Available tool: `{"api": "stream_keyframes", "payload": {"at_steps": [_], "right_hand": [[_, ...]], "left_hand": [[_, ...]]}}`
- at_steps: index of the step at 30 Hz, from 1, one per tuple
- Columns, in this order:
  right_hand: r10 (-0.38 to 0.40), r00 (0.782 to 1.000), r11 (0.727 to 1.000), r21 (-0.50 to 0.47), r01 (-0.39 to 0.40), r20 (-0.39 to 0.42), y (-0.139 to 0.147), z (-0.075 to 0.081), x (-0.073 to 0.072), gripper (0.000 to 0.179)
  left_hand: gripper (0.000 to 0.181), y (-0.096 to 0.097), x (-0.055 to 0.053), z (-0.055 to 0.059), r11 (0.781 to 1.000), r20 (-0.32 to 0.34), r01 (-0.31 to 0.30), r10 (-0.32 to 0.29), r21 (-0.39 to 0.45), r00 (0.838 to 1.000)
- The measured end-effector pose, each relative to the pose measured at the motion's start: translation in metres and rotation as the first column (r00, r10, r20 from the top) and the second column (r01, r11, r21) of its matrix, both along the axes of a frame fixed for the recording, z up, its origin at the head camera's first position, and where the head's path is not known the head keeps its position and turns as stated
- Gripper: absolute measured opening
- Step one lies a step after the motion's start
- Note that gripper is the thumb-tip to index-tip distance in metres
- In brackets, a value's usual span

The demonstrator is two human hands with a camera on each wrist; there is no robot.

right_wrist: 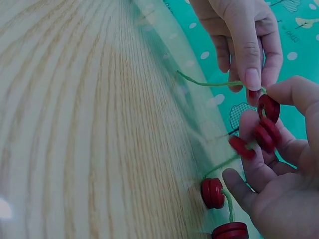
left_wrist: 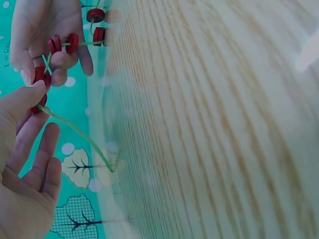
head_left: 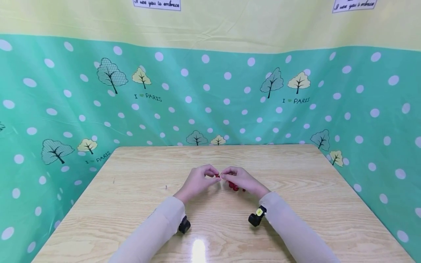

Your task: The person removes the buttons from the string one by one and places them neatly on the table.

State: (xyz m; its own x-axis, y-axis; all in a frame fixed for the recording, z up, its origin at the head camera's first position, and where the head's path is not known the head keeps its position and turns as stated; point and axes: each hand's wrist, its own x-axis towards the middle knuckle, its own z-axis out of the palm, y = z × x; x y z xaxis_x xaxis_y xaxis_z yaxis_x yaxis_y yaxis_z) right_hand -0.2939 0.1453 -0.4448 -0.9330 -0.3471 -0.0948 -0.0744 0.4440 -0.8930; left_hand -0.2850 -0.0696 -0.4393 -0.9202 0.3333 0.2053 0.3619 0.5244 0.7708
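The left hand (head_left: 196, 182) is at the centre of the head view, its thumb and fingertips pinching the end disc of a string of red discs (right_wrist: 266, 133); the right hand (head_left: 242, 179), just right of it, pinches the same string close by, its other fingers loosely bent. A green cord (right_wrist: 212, 84) threads the discs, its loose end sticking out past the left hand, toward the upper middle of the right wrist view. Beneath lies a pale wood-grain worktop (head_left: 131, 182), with a bright glare at the bottom centre of the head view. Behind it and along both sides hangs a teal cloth (head_left: 227, 91) with white dots and printed trees, cream across the top. Pale sleeves (head_left: 154, 226) enter from the bottom edge, with a black wrist device (head_left: 185, 224) at each cuff. In the head view the right hand covers part of the string. Counted: two hands, two sleeves, two wrist devices, one cord and at least six discs; some sit pressed together, so their exact number cannot be told.
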Motion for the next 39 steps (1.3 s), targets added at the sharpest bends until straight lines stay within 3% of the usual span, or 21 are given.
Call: {"api": "stream_keyframes", "payload": {"at_steps": [10, 18, 30, 39], "right_hand": [[0.02, 1.0, 1.0, -0.009, -0.02, -0.003, 0.003, -0.001, -0.002, 0.04], [0.016, 1.0, 0.999, -0.032, -0.016, -0.014, 0.006, -0.004, -0.005, 0.043], [0.024, 0.999, 0.999, -0.047, -0.025, -0.035, 0.006, -0.001, -0.002, 0.032], [0.043, 0.999, 0.997, -0.059, -0.043, -0.001, 0.014, 0.001, 0.001, 0.038]], "left_hand": [[0.022, -0.004, -0.001, 0.001, 1.0, 0.014, 0.003, -0.004, 0.02, 1.0], [0.015, -0.006, -0.003, 0.002, 1.0, 0.0, -0.017, 0.017, -0.009, 1.0], [0.023, -0.013, -0.002, 0.001, 0.999, -0.015, -0.013, 0.013, -0.031, 1.0], [0.025, -0.023, -0.001, 0.003, 0.999, -0.017, -0.036, 0.036, -0.015, 0.999]]}}
